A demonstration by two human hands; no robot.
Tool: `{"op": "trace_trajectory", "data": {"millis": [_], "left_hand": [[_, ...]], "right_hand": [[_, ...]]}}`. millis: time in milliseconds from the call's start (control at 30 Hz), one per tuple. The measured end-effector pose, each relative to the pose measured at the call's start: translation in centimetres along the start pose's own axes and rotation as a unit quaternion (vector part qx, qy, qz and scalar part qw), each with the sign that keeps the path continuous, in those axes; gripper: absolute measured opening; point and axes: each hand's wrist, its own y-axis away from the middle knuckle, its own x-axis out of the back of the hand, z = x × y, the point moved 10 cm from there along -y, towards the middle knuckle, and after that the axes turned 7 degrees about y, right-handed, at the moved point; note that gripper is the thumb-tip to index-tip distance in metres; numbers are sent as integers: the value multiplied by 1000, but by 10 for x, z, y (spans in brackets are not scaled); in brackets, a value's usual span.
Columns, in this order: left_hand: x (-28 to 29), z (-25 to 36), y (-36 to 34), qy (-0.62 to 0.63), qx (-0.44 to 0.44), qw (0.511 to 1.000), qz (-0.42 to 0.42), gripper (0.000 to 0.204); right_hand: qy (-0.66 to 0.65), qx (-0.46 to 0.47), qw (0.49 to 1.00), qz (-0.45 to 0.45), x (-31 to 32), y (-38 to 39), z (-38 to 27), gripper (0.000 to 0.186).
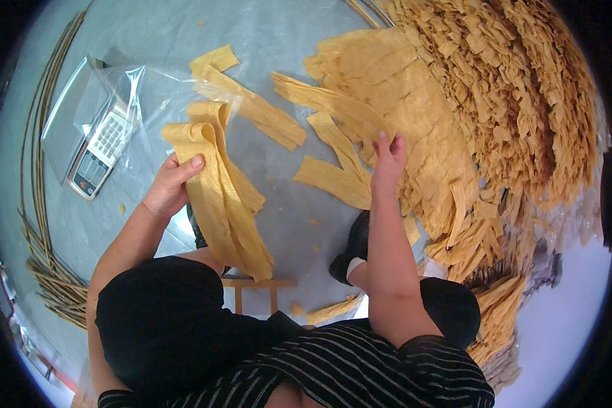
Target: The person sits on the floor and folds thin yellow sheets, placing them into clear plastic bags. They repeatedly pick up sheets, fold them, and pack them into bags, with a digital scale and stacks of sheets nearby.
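Observation:
My left hand (173, 183) is closed round a folded bundle of long yellow strips (214, 163), which look like dried tofu skin. Loops stand up above the thumb, and the long ends hang down toward my knees. Off to the right, my right hand (389, 162) pinches the near end of another tofu skin strip (326, 98), which stretches away to the left. Loose tofu skin strips (255, 109) lie on the grey floor between my hands. More loose pieces (333, 180) rest just left of my right wrist. Beside that hand spreads a broad stack of tofu skin sheets (415, 95).
A large heap of crinkled tofu skin (503, 88) rises at the far right. To the left, a scale with a keypad (102, 153) stands partly under a clear plastic bag (149, 102). Thin sticks (37, 149) line the left edge. A small wooden stool (258, 283) stands between my legs.

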Motion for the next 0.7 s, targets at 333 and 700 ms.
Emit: {"op": "trace_trajectory", "data": {"millis": [333, 700], "left_hand": [[-66, 42, 0, -143, -75, 984, -77, 66], [-54, 19, 7, -268, 18, 962, -54, 61]], "right_hand": [[160, 267, 885, -345, -152, 92, -228, 7], [-59, 189, 898, -394, -186, 129, -208, 14]]}}
